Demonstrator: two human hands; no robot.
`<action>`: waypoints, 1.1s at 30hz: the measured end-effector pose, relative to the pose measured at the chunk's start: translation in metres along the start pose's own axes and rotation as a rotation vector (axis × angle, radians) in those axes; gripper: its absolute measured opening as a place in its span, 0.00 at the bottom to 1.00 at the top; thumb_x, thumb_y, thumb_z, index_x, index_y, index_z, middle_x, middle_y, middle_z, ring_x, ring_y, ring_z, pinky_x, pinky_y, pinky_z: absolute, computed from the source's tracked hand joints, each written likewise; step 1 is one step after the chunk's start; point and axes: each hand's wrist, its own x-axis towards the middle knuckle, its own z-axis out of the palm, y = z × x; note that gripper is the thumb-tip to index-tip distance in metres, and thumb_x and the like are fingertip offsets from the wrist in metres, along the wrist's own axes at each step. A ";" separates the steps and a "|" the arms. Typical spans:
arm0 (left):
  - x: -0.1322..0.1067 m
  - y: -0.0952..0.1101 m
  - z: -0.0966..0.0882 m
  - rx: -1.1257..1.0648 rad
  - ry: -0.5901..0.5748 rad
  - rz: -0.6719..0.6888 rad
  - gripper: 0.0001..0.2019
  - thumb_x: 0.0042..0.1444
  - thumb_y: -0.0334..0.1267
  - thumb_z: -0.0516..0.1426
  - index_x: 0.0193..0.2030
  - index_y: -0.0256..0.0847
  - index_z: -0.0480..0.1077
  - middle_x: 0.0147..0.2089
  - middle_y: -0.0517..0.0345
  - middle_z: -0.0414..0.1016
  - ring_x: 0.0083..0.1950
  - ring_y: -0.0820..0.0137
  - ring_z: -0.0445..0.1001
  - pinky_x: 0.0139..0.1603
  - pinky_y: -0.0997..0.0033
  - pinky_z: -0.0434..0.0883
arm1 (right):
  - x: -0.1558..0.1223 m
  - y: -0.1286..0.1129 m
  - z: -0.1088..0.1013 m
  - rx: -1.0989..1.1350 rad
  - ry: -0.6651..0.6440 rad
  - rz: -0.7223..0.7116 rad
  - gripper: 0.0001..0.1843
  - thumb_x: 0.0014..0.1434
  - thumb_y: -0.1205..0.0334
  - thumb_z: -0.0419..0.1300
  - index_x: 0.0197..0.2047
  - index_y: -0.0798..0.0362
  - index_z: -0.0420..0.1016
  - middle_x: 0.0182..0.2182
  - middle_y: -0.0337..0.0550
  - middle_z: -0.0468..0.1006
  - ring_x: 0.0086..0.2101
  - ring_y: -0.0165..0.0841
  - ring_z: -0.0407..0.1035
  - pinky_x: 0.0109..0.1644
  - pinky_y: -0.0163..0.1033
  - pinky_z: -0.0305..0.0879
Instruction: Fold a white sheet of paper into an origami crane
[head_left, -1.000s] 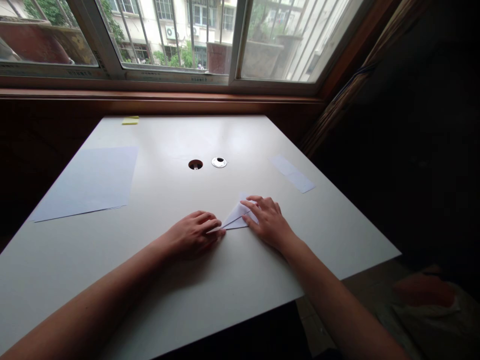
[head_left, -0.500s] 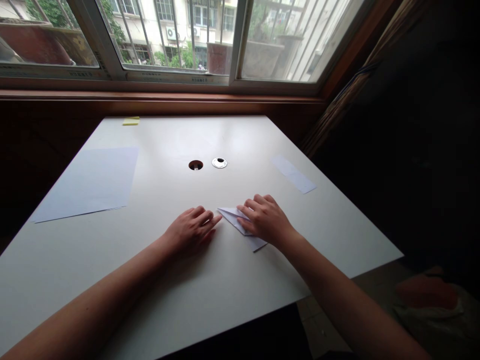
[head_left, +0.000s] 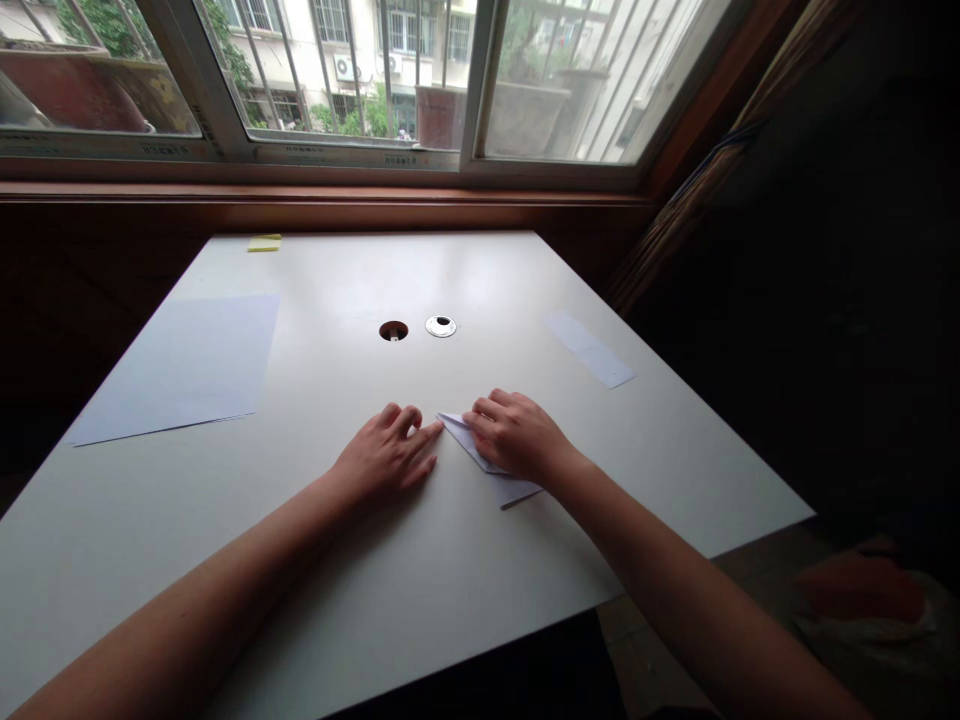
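A small white folded paper (head_left: 511, 490) lies on the white table, its narrow point toward the left and a flap sticking out at the near side. My right hand (head_left: 519, 436) covers its right part, fingers bent and pressed down on the upper fold. What the right thumb does is partly hidden. My left hand (head_left: 385, 452) rests on the table just left of the paper. Its index finger reaches out to the paper's pointed tip and touches it or nearly so, the thumb is held apart, and the other fingers are bent; it grips nothing.
White paper sheets (head_left: 187, 360) lie at the left of the table (head_left: 360, 620), and a paper strip (head_left: 591, 349) at the right. A round cable hole (head_left: 393, 331) and its loose cover (head_left: 441, 327) are beyond my hands. Yellow sticky notes (head_left: 264, 243) sit at the far edge, below the window.
My right hand has slid slightly left along the fold toward the paper's tip. My left thumb has spread away from the fingers, and its index finger is at the tip.
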 end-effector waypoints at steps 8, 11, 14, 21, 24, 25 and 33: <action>0.000 -0.001 0.000 -0.002 -0.002 -0.018 0.24 0.66 0.47 0.52 0.66 0.42 0.63 0.50 0.46 0.68 0.48 0.58 0.62 0.52 0.57 0.66 | 0.009 -0.005 0.011 -0.067 0.026 -0.025 0.11 0.68 0.69 0.51 0.42 0.53 0.75 0.38 0.48 0.76 0.39 0.38 0.64 0.38 0.43 0.53; 0.000 0.000 0.001 0.013 -0.009 -0.034 0.26 0.66 0.47 0.52 0.68 0.42 0.62 0.51 0.46 0.67 0.48 0.57 0.62 0.52 0.56 0.66 | 0.007 -0.006 0.016 -0.080 0.049 -0.024 0.11 0.67 0.70 0.51 0.41 0.53 0.75 0.38 0.48 0.76 0.38 0.38 0.64 0.38 0.43 0.53; 0.001 0.000 0.001 0.024 0.001 -0.047 0.25 0.66 0.46 0.52 0.68 0.41 0.62 0.51 0.45 0.67 0.48 0.57 0.62 0.52 0.56 0.66 | 0.005 -0.007 0.019 -0.090 0.067 -0.027 0.12 0.67 0.72 0.51 0.40 0.53 0.75 0.37 0.47 0.76 0.38 0.38 0.64 0.37 0.43 0.53; 0.001 0.000 0.002 0.033 0.000 -0.060 0.24 0.66 0.46 0.52 0.67 0.43 0.63 0.51 0.46 0.68 0.48 0.57 0.62 0.52 0.57 0.66 | 0.004 -0.006 0.019 -0.109 0.095 -0.074 0.12 0.66 0.73 0.52 0.33 0.54 0.73 0.34 0.47 0.75 0.36 0.36 0.63 0.36 0.42 0.50; 0.001 -0.001 0.002 0.039 -0.003 -0.044 0.24 0.66 0.46 0.52 0.67 0.42 0.63 0.51 0.47 0.68 0.48 0.58 0.63 0.52 0.57 0.67 | 0.003 -0.005 0.021 -0.110 0.115 -0.079 0.11 0.65 0.72 0.54 0.33 0.54 0.73 0.34 0.46 0.74 0.36 0.36 0.62 0.36 0.42 0.49; 0.001 -0.002 0.002 0.039 -0.004 -0.032 0.24 0.66 0.46 0.52 0.67 0.42 0.63 0.51 0.47 0.68 0.48 0.58 0.63 0.51 0.58 0.67 | 0.002 -0.005 0.022 -0.106 0.125 -0.075 0.10 0.66 0.72 0.54 0.33 0.54 0.73 0.34 0.45 0.74 0.35 0.35 0.62 0.36 0.42 0.49; 0.001 -0.004 0.004 0.035 0.008 0.045 0.20 0.66 0.41 0.52 0.63 0.44 0.66 0.51 0.48 0.69 0.46 0.60 0.65 0.48 0.59 0.69 | 0.001 -0.005 0.025 -0.080 0.165 -0.032 0.11 0.69 0.67 0.53 0.37 0.54 0.74 0.35 0.44 0.75 0.36 0.35 0.63 0.38 0.41 0.51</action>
